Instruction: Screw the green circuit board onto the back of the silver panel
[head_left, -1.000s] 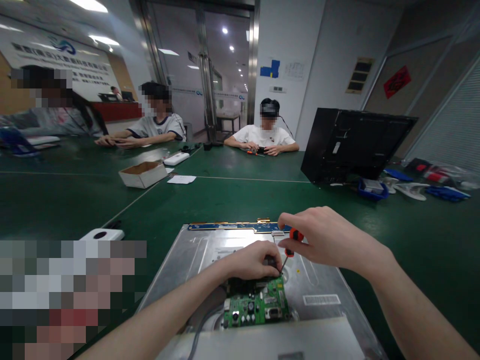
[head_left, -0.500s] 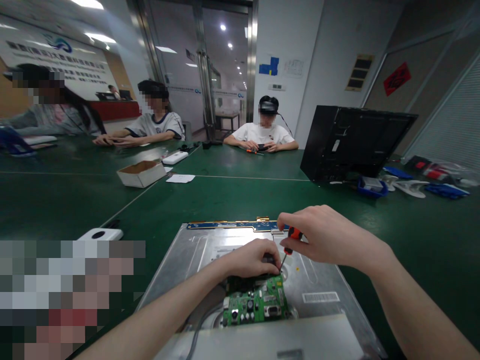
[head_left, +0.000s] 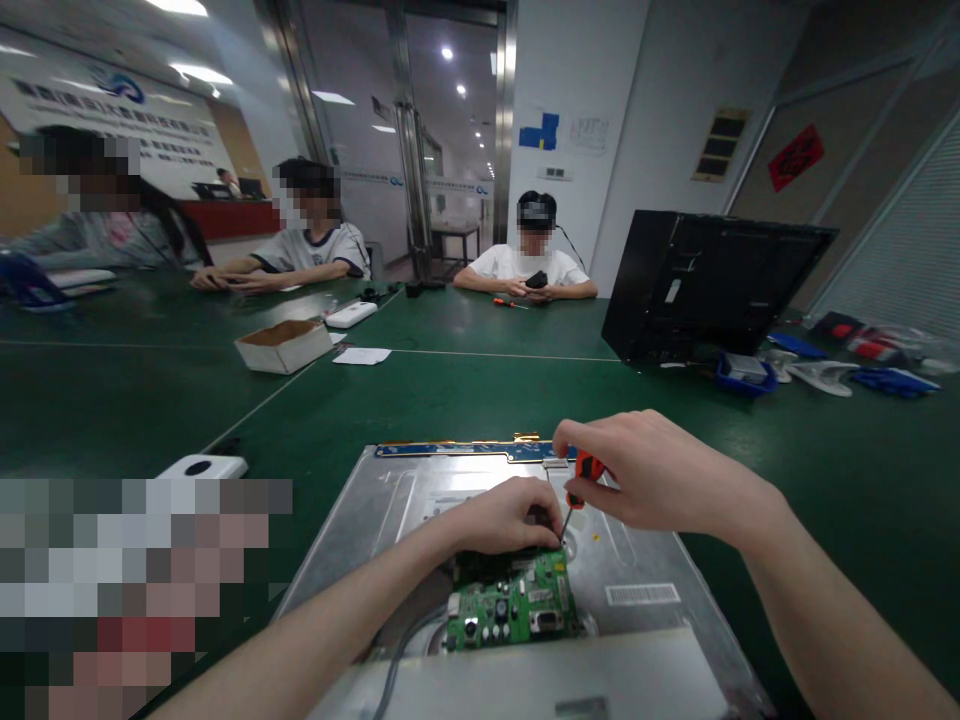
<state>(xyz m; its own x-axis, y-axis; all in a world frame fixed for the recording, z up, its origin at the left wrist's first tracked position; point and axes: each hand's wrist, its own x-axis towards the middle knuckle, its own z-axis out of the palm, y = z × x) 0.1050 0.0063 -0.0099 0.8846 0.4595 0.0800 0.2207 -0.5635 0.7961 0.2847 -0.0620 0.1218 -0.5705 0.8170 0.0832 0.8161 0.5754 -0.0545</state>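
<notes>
My right hand [head_left: 637,470] grips the red and black handle of a screwdriver [head_left: 587,480], its shaft slanting down to the upper corner of a green circuit board [head_left: 514,608]. Beside the screwdriver's tip, my left hand [head_left: 510,515] has its fingers curled down at the board's top edge; whether they pinch anything is hidden. The board lies on a silver metal panel [head_left: 637,560], with a narrow blue circuit strip [head_left: 450,452] along the panel's far edge. A grey cable [head_left: 397,650] runs at the board's left.
On the green table stand an open box [head_left: 285,348], a white device [head_left: 202,467] and papers [head_left: 362,356]. A black monitor [head_left: 716,290] is at the back right, near a blue tray [head_left: 745,375]. Several people sit around the table; part of the lower left is pixelated.
My hands and the screwdriver have barely moved. Across the table, a person's hands have raised and turned a dark object.
</notes>
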